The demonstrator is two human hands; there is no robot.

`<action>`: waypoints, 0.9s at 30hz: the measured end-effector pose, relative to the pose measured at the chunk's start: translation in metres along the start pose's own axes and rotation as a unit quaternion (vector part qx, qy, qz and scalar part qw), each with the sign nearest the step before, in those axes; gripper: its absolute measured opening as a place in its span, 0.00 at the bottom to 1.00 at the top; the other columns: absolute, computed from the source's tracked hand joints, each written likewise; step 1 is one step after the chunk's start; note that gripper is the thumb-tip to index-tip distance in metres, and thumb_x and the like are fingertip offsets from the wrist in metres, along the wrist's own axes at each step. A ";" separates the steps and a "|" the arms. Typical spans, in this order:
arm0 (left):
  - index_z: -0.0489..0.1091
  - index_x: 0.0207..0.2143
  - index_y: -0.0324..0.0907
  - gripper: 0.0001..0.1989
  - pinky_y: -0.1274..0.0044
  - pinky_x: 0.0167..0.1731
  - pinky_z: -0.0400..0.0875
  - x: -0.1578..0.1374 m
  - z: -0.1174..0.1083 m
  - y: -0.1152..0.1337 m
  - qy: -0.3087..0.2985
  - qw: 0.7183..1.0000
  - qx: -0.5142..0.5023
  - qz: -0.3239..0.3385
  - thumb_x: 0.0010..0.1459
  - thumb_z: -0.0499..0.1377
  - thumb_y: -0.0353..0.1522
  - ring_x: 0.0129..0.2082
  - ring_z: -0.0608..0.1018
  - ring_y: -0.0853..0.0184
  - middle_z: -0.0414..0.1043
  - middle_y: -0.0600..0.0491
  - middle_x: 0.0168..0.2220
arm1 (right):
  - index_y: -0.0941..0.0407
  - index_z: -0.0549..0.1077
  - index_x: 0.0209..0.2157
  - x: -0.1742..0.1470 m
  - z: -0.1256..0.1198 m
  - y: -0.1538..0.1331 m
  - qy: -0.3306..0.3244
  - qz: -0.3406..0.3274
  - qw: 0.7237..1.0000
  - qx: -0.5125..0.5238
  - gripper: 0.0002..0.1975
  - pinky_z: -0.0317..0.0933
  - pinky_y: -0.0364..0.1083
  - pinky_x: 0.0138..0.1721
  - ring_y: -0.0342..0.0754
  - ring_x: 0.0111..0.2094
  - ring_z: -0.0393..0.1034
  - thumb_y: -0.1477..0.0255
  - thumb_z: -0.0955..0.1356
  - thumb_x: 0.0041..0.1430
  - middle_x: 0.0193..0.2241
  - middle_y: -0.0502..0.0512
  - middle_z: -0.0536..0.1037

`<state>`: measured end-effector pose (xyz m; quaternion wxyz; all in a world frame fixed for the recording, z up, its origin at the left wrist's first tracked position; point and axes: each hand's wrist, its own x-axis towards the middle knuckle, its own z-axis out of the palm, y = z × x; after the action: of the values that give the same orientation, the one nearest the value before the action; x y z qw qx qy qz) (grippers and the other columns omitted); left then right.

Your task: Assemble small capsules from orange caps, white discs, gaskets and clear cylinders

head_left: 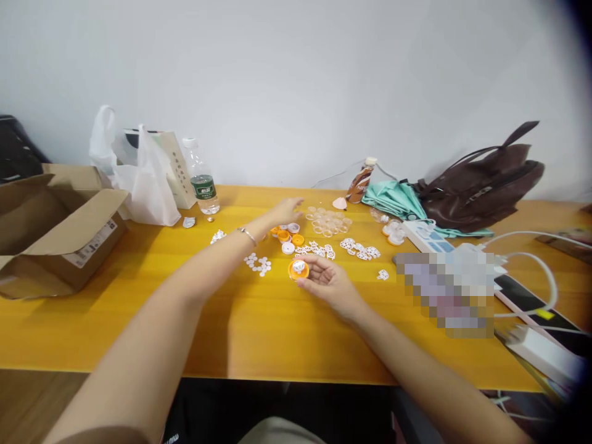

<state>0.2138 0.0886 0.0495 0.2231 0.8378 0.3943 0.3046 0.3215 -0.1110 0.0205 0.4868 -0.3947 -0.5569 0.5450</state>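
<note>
While two bottles behind, one orange cap in right hand.

Centre: left hand slightly blurred, fingertips indistinct. Pale bit in round orange piece too small to identify. Far left: cardboard box and dark object cut off by edge; box label unreadable. Upper left: plastic bag hides part of printed carton. Right: pixelated patch masks what lies beneath. Bottom edge cuts both arms.
</note>
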 end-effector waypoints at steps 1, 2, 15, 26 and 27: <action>0.67 0.46 0.31 0.21 0.68 0.51 0.63 0.010 0.009 -0.001 -0.007 1.000 0.003 0.008 0.46 0.57 0.19 0.49 0.72 0.57 0.69 0.38 0.49 | 0.53 0.71 0.38 0.000 -0.002 -0.002 -0.004 -0.005 1.000 0.002 0.18 0.64 0.45 0.40 0.44 0.35 0.71 0.69 0.74 0.41 0.34 0.52 0.76; 0.67 0.46 0.32 0.22 0.69 0.53 0.61 0.019 0.018 -0.002 -0.015 1.000 0.006 0.017 0.46 0.56 0.18 0.52 0.70 0.58 0.68 0.39 0.51 | 0.53 0.71 0.38 0.000 -0.004 -0.004 -0.008 -0.009 1.000 0.003 0.18 0.64 0.45 0.39 0.44 0.35 0.71 0.69 0.74 0.42 0.34 0.52 0.76; 0.71 0.40 0.29 0.13 0.69 0.46 0.65 0.039 0.035 -0.010 0.028 0.999 0.035 0.010 0.50 0.56 0.23 0.42 0.74 0.59 0.73 0.38 0.40 | 0.53 0.73 0.38 0.000 -0.005 -0.002 -0.023 0.001 0.998 0.054 0.17 0.64 0.43 0.39 0.41 0.34 0.70 0.72 0.74 0.42 0.34 0.50 0.76; 0.69 0.38 0.37 0.12 0.78 0.34 0.71 -0.145 -0.054 0.069 0.132 0.963 -0.212 0.099 0.54 0.59 0.36 0.32 0.76 0.70 0.75 0.50 0.33 | 0.54 0.75 0.36 -0.004 0.007 -0.004 0.008 0.026 0.996 0.089 0.17 0.65 0.43 0.35 0.39 0.27 0.70 0.73 0.75 0.39 0.30 0.48 0.78; 0.69 0.39 0.38 0.12 0.78 0.35 0.70 -0.159 -0.056 0.073 0.139 0.964 -0.200 0.110 0.54 0.60 0.35 0.32 0.76 0.70 0.75 0.50 0.34 | 0.54 0.76 0.35 -0.004 0.009 -0.005 0.002 0.021 0.996 0.087 0.17 0.65 0.42 0.34 0.39 0.27 0.70 0.73 0.75 0.39 0.30 0.48 0.78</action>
<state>0.1340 -0.0733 0.0808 0.2940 0.7638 0.2576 0.5137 0.3142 -0.1174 0.0255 0.5087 -0.3633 -0.4980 0.6010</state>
